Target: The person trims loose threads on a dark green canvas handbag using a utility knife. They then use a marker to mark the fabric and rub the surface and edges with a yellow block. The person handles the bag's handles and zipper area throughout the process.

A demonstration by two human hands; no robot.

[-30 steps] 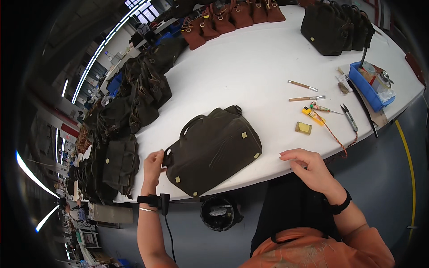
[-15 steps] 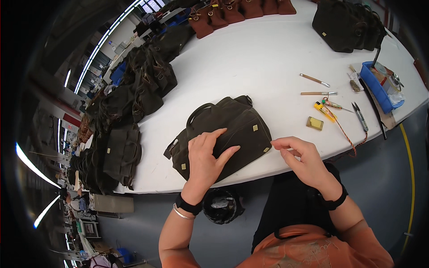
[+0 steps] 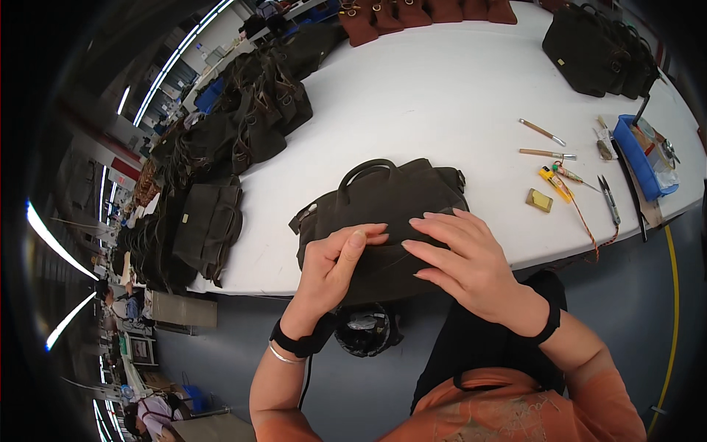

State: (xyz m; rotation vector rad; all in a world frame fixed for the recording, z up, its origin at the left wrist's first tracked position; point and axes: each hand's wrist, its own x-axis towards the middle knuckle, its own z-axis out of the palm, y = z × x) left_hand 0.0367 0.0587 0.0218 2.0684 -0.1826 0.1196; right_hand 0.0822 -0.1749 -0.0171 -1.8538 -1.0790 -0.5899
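Observation:
A dark olive handbag [image 3: 423,180] sits at the near edge of the white table, its arched carry handle facing away from me. Over its near side my left hand [image 3: 331,261] rests with fingers stretched to the right and the thumb raised beside them. My right hand [image 3: 471,265] is spread above the bag's right part, fingertips pointing at the left hand. Nothing shows in either hand. Both hands and wrists hide much of the bag's near side.
Two wooden-handled tools, a yellow lighter [image 3: 554,183], a small yellowish block [image 3: 539,200] and snips [image 3: 608,197] lie at the right, beside a blue bin [image 3: 641,166]. Dark bags [image 3: 210,228] crowd the left; more dark bags [image 3: 593,55] and brown bags [image 3: 412,13] stand farther off.
The bag has been turned, so the bottom face with its pale yellow patches no longer shows. My right hand has come leftward over the bag, fingers now spread.

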